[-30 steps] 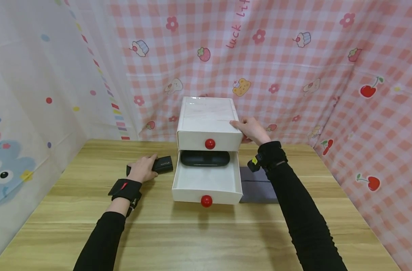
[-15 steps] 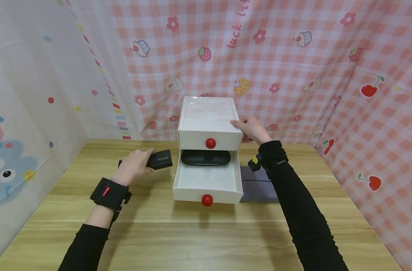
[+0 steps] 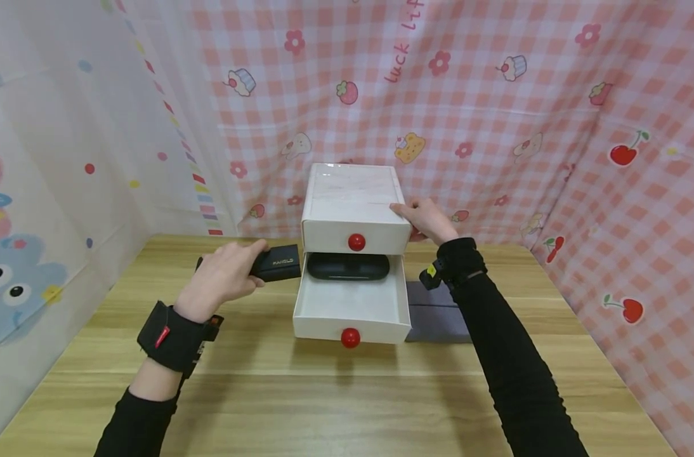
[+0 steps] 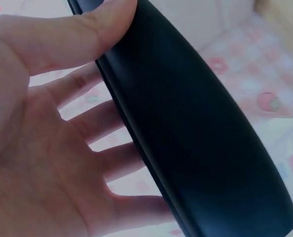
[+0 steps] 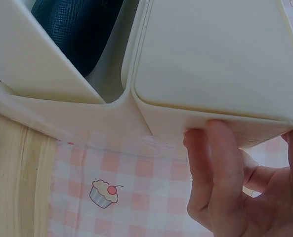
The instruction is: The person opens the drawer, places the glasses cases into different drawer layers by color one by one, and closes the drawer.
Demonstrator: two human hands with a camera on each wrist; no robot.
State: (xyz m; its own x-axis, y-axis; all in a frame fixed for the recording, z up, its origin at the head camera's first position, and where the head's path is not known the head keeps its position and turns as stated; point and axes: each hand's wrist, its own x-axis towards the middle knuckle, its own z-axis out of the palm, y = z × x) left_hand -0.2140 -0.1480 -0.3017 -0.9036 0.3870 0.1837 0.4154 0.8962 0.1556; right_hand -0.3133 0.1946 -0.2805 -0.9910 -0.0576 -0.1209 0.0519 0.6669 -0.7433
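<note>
My left hand [image 3: 224, 274] holds a black glasses case [image 3: 277, 263] above the table, left of the white two-drawer box [image 3: 355, 197]. In the left wrist view the thumb lies over the long, rounded case [image 4: 186, 118], with the fingers behind it. My right hand [image 3: 429, 219] grips the upper right edge of the drawer box, thumb on top and fingers against the side wall [image 5: 171, 121]. The lower drawer [image 3: 353, 304] is pulled out, and another black case [image 3: 347, 266] lies at its back. The upper drawer is closed.
A flat grey folded item [image 3: 435, 314] lies on the wooden table [image 3: 347, 406] right of the drawers, partly behind the right forearm. Red knobs [image 3: 350, 337] stick out from both drawer fronts. A pink checked curtain [image 3: 347, 127] hangs close behind the box.
My left hand has lifted the glasses case off the table and tilted it, its right end now at the drawer's left edge. The right hand and drawers stay put.
</note>
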